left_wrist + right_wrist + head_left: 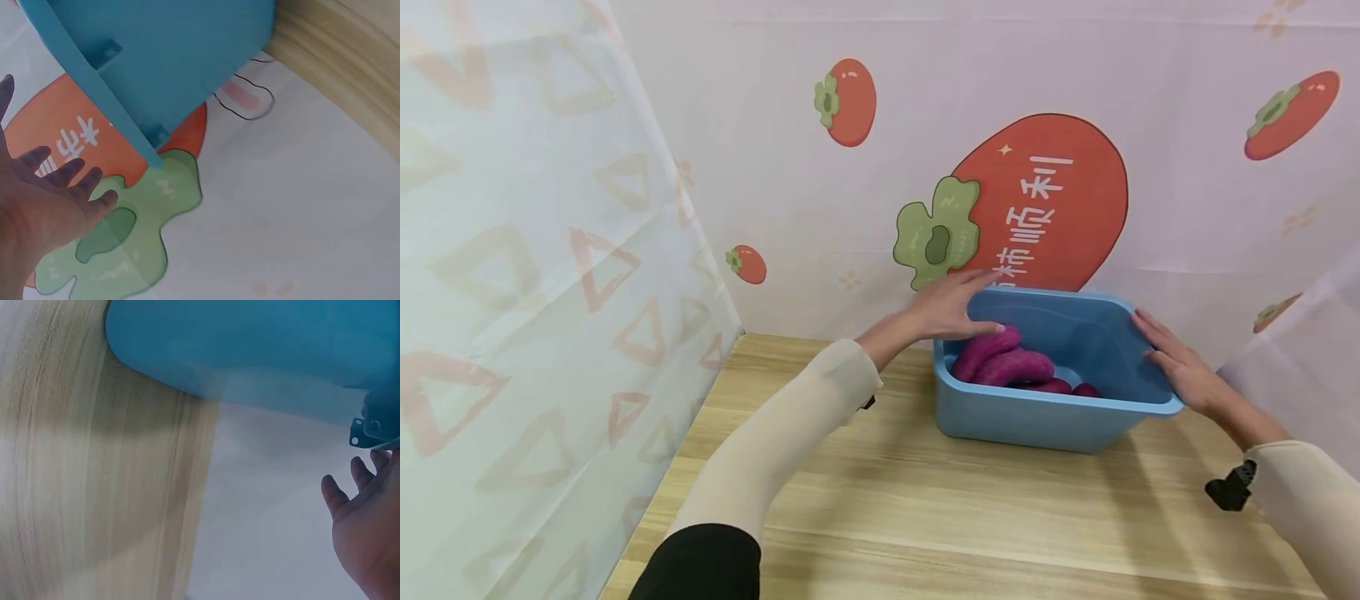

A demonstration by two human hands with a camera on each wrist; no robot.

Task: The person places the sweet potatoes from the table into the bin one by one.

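A light blue plastic bin stands on the wooden table against the back cloth. Several purple, elongated vegetables that look like sweet potatoes lie in its left part. My left hand is over the bin's left end, fingers extended, thumb above the purple vegetables. In the left wrist view, the left hand shows spread fingers beside the bin's rim, holding nothing. At the opposite end, my right hand has its fingers along the right rim. From the right wrist, the right hand's fingertips appear just under the rim.
Bare wooden table top stretches in front of the bin. A white cloth printed with persimmons rises behind it, and another cloth with triangles borders the left. A small black device sits at the right cuff.
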